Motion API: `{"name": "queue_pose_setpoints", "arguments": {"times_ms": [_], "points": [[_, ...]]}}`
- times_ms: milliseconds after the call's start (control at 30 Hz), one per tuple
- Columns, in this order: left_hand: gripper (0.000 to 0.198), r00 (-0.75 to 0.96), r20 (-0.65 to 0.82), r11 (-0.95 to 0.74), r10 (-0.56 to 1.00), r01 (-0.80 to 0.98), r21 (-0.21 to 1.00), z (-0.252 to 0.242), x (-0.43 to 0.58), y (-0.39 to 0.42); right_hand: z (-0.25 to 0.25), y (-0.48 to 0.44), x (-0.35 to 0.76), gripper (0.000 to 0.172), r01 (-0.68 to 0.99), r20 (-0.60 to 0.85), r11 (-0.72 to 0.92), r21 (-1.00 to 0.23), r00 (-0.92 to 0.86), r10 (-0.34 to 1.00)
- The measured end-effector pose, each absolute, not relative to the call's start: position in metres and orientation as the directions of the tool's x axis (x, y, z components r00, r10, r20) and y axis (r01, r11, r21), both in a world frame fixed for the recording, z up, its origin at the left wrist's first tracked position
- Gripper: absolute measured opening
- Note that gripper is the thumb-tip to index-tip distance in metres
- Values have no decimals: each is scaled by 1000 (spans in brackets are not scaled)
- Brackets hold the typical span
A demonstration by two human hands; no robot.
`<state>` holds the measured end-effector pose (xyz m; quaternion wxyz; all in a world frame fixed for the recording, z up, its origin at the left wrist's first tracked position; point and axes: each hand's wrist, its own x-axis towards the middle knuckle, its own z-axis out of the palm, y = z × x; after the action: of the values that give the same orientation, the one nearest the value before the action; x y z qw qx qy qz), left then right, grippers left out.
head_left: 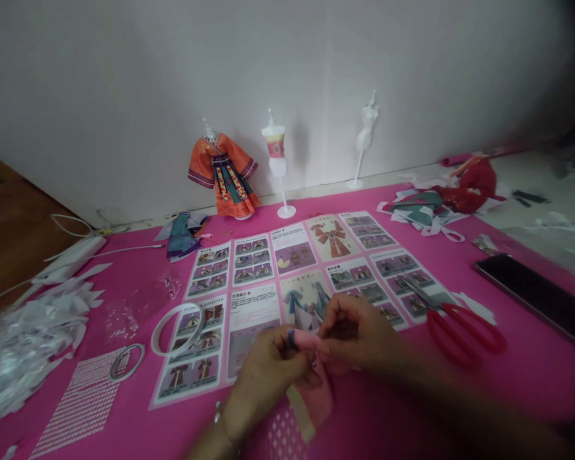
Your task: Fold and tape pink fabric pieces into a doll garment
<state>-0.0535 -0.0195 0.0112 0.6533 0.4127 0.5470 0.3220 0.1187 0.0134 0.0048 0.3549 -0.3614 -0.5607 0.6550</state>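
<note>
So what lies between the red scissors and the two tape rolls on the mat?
In the head view, the instruction sheet fills most of that stretch between the red scissors and tape rolls, with both hands, left hand and right hand, pinching a pink piece over it.

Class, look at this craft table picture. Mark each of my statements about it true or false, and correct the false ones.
1. Both hands, left hand and right hand, pinch a small pink fabric piece. True.
2. The red-handled scissors are held in the right hand. False: they lie on the pink table mat.
3. Three small white mannequin stands line the wall; the bare white mannequin wears nothing. True.
4. The orange doll robe lies flat on the printed instruction sheet. False: it stands dressed on a mannequin behind the sheet.
</note>
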Motion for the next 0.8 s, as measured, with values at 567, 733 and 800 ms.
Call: {"name": "queue_pose_setpoints", "arguments": {"times_ms": [567,733,800], "points": [[20,253,-465,470,849,44,882,9,-54,-18,-4,13,115,36,-90,-22,-63,-994,-404,914],[25,247,-471,475,847,49,879,11,-54,-19,1,13,113,39,-118,-29,-82,-990,-398,917],[26,246,-470,474,847,50,879,11,-55,-19,2,13,113,39,-129,-24,-83,-988,-404,914]]}}
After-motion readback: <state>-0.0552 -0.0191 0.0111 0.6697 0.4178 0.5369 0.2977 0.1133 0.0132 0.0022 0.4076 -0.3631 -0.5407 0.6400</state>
